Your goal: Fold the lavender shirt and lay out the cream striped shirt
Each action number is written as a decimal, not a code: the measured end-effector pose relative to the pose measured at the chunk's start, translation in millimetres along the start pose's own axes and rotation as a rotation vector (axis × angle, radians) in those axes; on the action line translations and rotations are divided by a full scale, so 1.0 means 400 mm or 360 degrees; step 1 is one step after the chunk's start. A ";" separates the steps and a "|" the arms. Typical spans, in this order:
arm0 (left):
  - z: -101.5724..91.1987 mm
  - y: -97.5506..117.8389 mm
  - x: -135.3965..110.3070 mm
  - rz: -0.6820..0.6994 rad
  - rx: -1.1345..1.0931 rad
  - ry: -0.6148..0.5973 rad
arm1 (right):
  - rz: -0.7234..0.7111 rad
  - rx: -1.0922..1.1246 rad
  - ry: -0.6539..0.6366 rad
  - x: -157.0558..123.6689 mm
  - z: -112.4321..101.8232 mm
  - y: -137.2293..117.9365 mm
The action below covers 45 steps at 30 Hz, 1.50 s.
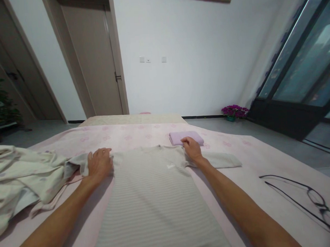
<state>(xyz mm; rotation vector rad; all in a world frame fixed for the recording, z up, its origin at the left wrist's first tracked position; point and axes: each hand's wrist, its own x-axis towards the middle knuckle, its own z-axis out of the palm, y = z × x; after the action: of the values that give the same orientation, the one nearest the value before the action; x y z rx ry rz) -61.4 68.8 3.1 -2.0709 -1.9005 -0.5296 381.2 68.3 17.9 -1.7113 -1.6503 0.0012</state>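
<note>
A pale grey striped long-sleeved shirt (157, 196) lies spread out flat, its neckline at the far side and its lower part running out of view below. My left hand (100, 162) rests palm down on the sleeve by the left shoulder, fingers over the cloth rather than wrapped round it. At the opposite shoulder my right hand (192, 150) is closed, pinching the shirt's edge between thumb and fingers. The right sleeve stretches sideways beyond that wrist. Just behind the right hand sits a folded lilac cloth (179, 137).
A pile of cream patterned fabric (25, 177) covers the left side of the pink bedspread (127, 134). Black-framed eyeglasses (307, 190) lie unfolded at the right. Purple flowers (234, 111) stand on the floor near the dark-framed glass door (288, 78).
</note>
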 end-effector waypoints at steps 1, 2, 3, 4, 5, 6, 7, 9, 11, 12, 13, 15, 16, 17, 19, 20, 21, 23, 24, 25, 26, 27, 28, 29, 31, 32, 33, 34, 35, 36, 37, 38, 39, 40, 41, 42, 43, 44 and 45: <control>-0.003 0.029 -0.015 0.0085 -0.0047 -0.0013 | 0.0090 -0.0065 0.0071 -0.003 -0.029 0.035; -0.004 0.060 -0.032 0.0172 -0.0109 -0.0031 | 0.0184 -0.0161 0.0131 -0.007 -0.059 0.073; -0.003 0.092 -0.051 0.0265 -0.0195 -0.0053 | 0.0286 -0.0285 0.0184 -0.012 -0.088 0.112; -0.002 0.123 -0.073 0.0353 -0.0288 -0.0075 | 0.0380 -0.0436 0.0198 -0.018 -0.117 0.152; 0.000 0.152 -0.095 0.0435 -0.0370 -0.0099 | 0.0468 -0.0608 0.0185 -0.025 -0.145 0.192; 0.003 0.178 -0.119 0.0505 -0.0435 -0.0132 | 0.0564 -0.0769 0.0177 -0.034 -0.171 0.230; 0.005 0.201 -0.141 0.0555 -0.0472 -0.0180 | 0.0670 -0.0906 0.0156 -0.044 -0.194 0.266; 0.006 0.235 -0.178 0.0584 -0.0457 -0.0283 | 0.0904 -0.1081 0.0056 -0.065 -0.232 0.326; 0.003 0.253 -0.199 0.0562 -0.0375 -0.0365 | 0.1003 -0.1139 -0.0081 -0.083 -0.257 0.365; 0.000 0.257 -0.205 0.0552 -0.0333 -0.0389 | 0.0979 -0.1147 -0.0152 -0.089 -0.265 0.377; -0.002 0.259 -0.207 0.0549 -0.0300 -0.0403 | 0.0915 -0.1143 -0.0216 -0.092 -0.270 0.384; -0.007 0.258 -0.206 0.0560 -0.0265 -0.0413 | 0.0749 -0.1109 -0.0284 -0.091 -0.279 0.385; -0.008 0.257 -0.204 0.0566 -0.0258 -0.0410 | 0.0685 -0.1086 -0.0261 -0.086 -0.284 0.381; -0.008 0.256 -0.203 0.0571 -0.0255 -0.0407 | 0.0641 -0.1070 -0.0186 -0.079 -0.290 0.377; -0.007 0.254 -0.202 0.0579 -0.0252 -0.0400 | 0.0575 -0.1069 0.0056 -0.060 -0.308 0.370; -0.006 0.254 -0.202 0.0584 -0.0249 -0.0395 | 0.0551 -0.1081 0.0179 -0.050 -0.319 0.368; -0.005 0.254 -0.203 0.0587 -0.0244 -0.0389 | 0.0532 -0.1091 0.0278 -0.042 -0.330 0.369; -0.005 0.255 -0.205 0.0593 -0.0226 -0.0379 | 0.0508 -0.1102 0.0360 -0.034 -0.346 0.378; -0.005 0.256 -0.205 0.0597 -0.0214 -0.0376 | 0.0516 -0.1100 0.0337 -0.034 -0.350 0.384; -0.005 0.256 -0.206 0.0602 -0.0202 -0.0375 | 0.0540 -0.1098 0.0277 -0.037 -0.350 0.391; -0.006 0.257 -0.206 0.0607 -0.0192 -0.0375 | 0.0574 -0.1106 0.0198 -0.042 -0.347 0.396; -0.007 0.258 -0.206 0.0611 -0.0185 -0.0375 | 0.0611 -0.1128 0.0122 -0.048 -0.340 0.397; -0.008 0.258 -0.206 0.0614 -0.0178 -0.0376 | 0.0636 -0.1161 0.0066 -0.055 -0.330 0.393; -0.008 0.258 -0.206 0.0616 -0.0173 -0.0376 | 0.0627 -0.1194 0.0046 -0.060 -0.316 0.382; -0.006 0.258 -0.207 0.0617 -0.0162 -0.0369 | 0.0481 -0.1216 0.0072 -0.070 -0.280 0.335; -0.004 0.258 -0.208 0.0618 -0.0160 -0.0361 | 0.0341 -0.1169 0.0081 -0.074 -0.258 0.299; -0.002 0.257 -0.208 0.0620 -0.0160 -0.0351 | 0.0193 -0.1090 0.0053 -0.080 -0.234 0.257; 0.000 0.257 -0.209 0.0622 -0.0165 -0.0339 | 0.0073 -0.0998 -0.0003 -0.089 -0.207 0.212; 0.002 0.257 -0.209 0.0624 -0.0171 -0.0326 | -0.0036 -0.0904 -0.0091 -0.100 -0.180 0.166; 0.003 0.256 -0.209 0.0626 -0.0177 -0.0317 | -0.0152 -0.0817 -0.0185 -0.115 -0.154 0.124; 0.002 0.256 -0.209 0.0630 -0.0181 -0.0313 | -0.0282 -0.0736 -0.0298 -0.132 -0.128 0.087; 0.000 0.256 -0.209 0.0638 -0.0185 -0.0318 | -0.0397 -0.0671 -0.0431 -0.151 -0.106 0.057; -0.004 0.255 -0.209 0.0647 -0.0189 -0.0328 | -0.0458 -0.0640 -0.0558 -0.170 -0.087 0.037; -0.008 0.253 -0.209 0.0659 -0.0195 -0.0341 | -0.0456 -0.0632 -0.0654 -0.187 -0.073 0.025; -0.014 0.251 -0.211 0.0674 -0.0204 -0.0357 | -0.0425 -0.0642 -0.0720 -0.201 -0.064 0.021; -0.020 0.248 -0.215 0.0691 -0.0215 -0.0373 | -0.0365 -0.0668 -0.0755 -0.212 -0.059 0.023; -0.027 0.245 -0.222 0.0711 -0.0227 -0.0388 | -0.0295 -0.0701 -0.0763 -0.219 -0.058 0.029; -0.034 0.240 -0.232 0.0733 -0.0237 -0.0402 | -0.0232 -0.0736 -0.0756 -0.222 -0.059 0.036; -0.041 0.235 -0.245 0.0758 -0.0247 -0.0415 | -0.0180 -0.0768 -0.0745 -0.224 -0.062 0.043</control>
<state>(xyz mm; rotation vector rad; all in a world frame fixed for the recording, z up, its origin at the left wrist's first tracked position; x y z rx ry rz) 24.3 -34.6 -22.4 -2.6913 -1.4332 -0.3108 392.7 -19.2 -15.6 -2.0824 -2.2282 -0.0591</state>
